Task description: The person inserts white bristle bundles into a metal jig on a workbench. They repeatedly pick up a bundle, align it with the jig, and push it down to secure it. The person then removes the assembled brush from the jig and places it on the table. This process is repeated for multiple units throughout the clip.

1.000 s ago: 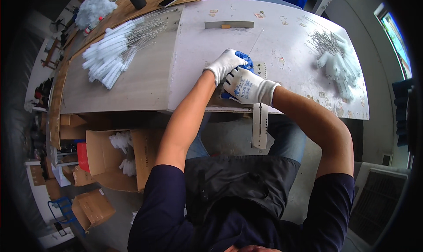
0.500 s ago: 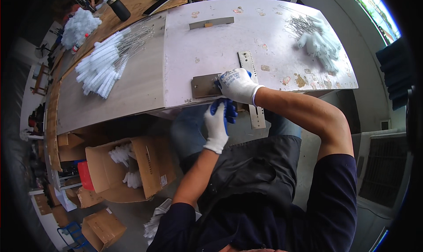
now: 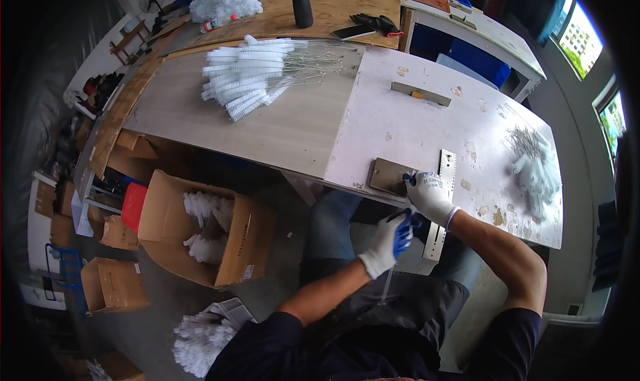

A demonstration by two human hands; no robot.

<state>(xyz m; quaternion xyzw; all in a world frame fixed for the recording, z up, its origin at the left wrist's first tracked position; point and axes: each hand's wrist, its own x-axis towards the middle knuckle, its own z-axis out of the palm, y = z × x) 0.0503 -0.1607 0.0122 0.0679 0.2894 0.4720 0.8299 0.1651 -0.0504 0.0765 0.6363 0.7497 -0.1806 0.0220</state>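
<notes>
My left hand (image 3: 387, 244), in a white glove with blue-coated fingers, is closed just off the table's near edge. A thin wire handle (image 3: 387, 288) hangs below it over my dark apron; the rest of that piece is hidden in the fingers. My right hand (image 3: 432, 198), gloved alike, bends its fingers down at the right end of a flat metal block (image 3: 388, 176). What its fingertips grip is hidden. Beneath that wrist, a perforated metal strip (image 3: 435, 241) crosses the table edge and sticks out toward my lap.
White wire-handled brushes (image 3: 250, 74) lie piled on the table's left part, with another bundle (image 3: 537, 174) at the right. A metal bar (image 3: 421, 94) lies farther back. An open carton (image 3: 257, 241) with white brushes stands on the floor at left. A black tumbler (image 3: 302, 8) stands beyond.
The view has swung left, so the table appears shifted right. My left hand has drawn back from the metal block, and a wire now shows below it. My right hand stays at the block.
</notes>
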